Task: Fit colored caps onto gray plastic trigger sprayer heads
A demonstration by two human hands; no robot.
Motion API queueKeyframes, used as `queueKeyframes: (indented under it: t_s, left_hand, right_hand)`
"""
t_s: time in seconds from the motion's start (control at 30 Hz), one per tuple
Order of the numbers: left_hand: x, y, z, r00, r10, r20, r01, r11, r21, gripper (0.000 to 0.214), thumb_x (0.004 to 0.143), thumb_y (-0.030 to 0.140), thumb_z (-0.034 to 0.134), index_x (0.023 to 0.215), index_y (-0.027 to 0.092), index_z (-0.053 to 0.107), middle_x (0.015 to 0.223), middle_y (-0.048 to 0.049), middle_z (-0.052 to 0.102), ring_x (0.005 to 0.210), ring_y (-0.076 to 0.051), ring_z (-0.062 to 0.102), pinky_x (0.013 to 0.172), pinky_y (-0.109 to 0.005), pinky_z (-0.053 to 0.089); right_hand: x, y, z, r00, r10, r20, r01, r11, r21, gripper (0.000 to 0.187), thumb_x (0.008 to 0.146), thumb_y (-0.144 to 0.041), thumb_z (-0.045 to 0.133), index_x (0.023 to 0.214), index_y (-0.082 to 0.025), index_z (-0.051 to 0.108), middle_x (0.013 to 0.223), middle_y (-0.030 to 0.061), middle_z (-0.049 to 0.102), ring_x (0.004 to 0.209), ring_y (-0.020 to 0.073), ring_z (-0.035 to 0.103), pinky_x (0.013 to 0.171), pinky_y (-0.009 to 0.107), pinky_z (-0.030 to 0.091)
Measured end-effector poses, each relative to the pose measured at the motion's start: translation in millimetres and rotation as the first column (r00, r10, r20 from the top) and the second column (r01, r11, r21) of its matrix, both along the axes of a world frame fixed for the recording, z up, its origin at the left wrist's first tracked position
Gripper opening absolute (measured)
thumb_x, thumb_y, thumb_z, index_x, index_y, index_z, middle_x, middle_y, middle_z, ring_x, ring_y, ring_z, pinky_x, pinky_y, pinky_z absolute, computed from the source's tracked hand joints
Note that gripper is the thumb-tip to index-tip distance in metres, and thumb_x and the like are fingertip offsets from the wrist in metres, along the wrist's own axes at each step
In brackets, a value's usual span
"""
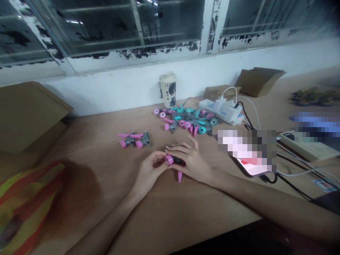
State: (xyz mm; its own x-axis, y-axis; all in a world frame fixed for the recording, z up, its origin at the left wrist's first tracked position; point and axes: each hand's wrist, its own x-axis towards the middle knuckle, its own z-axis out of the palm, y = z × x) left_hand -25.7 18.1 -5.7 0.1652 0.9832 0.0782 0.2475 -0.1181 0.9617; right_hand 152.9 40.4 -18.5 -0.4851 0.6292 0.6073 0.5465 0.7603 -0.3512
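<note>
Just above the table (pixel 164 209), both hands grip one grey trigger spray head (pixel 177 161) with a pink collar and pink trigger. My left hand (pixel 152 165) is closed, its thumb and fingers at the pink collar. Wrapped over the grey body is my right hand (pixel 192 157), with one finger raised. The pink trigger pokes out below the right palm; much of the grey body is hidden. Two similar pink-and-grey spray heads (pixel 142 139) lie side by side beyond my left hand. Farther back sits a pile of spray heads (pixel 190 118) in grey, pink and teal.
A coffee cup (pixel 170 90) stands by the wall behind the pile. To the right are a power strip (pixel 224 110) with cables and a blurred phone (pixel 251 166). Cardboard (pixel 29 117) and a red-yellow bag (pixel 29 202) occupy the left; an open carton (pixel 259 81) stands back right.
</note>
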Motion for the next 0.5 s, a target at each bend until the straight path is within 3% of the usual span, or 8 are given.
queueKeyframes:
  t_s: [0.23,0.5]
  left_hand:
    - [-6.6,3.9,-3.6,0.998,-0.070,-0.003,0.070,0.997,-0.014,0.015,0.074,0.024,0.064,0.082,0.018,0.054,0.085,-0.0013,0.066,0.084,-0.015,0.062,0.078,-0.030,0.046]
    - [-1.2,1.4,-1.0,0.997,-0.075,-0.008,0.075,0.996,-0.052,0.023,0.075,0.026,0.064,0.079,0.019,0.043,0.078,0.0011,0.061,0.076,-0.014,0.059,0.068,-0.025,0.043]
  right_hand:
    - [0.3,-2.2,1.4,0.993,0.116,-0.005,-0.116,0.986,-0.119,0.034,0.081,-0.038,0.062,0.111,-0.021,0.061,0.108,0.0046,0.067,0.101,0.0201,0.060,0.094,0.040,0.040]
    - [1.0,-0.3,1.2,0.979,0.185,-0.088,-0.194,0.975,-0.112,0.025,0.081,-0.033,0.062,0.102,-0.020,0.064,0.094,0.0048,0.067,0.089,0.0180,0.060,0.084,0.035,0.047]
